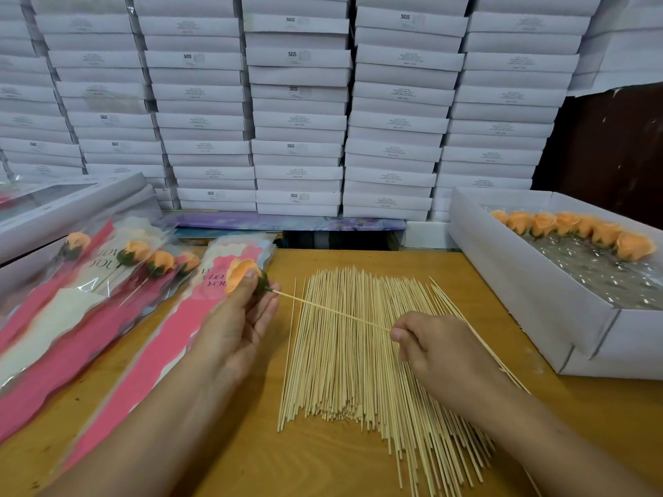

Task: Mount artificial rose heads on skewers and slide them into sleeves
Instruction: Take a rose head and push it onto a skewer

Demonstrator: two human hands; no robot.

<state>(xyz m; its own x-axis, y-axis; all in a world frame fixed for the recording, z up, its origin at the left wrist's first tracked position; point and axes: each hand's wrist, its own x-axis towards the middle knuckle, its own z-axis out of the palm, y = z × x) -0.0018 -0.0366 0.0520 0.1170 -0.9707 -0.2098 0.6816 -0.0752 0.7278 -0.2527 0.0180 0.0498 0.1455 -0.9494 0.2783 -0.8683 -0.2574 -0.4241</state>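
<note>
My left hand [236,324] pinches an orange rose head [239,273] with a green base, between thumb and fingers, above a stack of empty pink sleeves [172,331]. A thin wooden skewer [333,313] runs from the rose's base down to my right hand [436,347], which pinches its lower end. Both hands hover over a big pile of loose skewers [362,364] on the wooden table [229,457]. Finished roses in pink and cream sleeves [89,292] lie at the left.
An open white box [531,278] at the right holds several orange rose heads [574,227] on clear plastic. A windowed white box [64,206] lies at the far left. Stacks of white boxes [297,102] wall off the back of the table.
</note>
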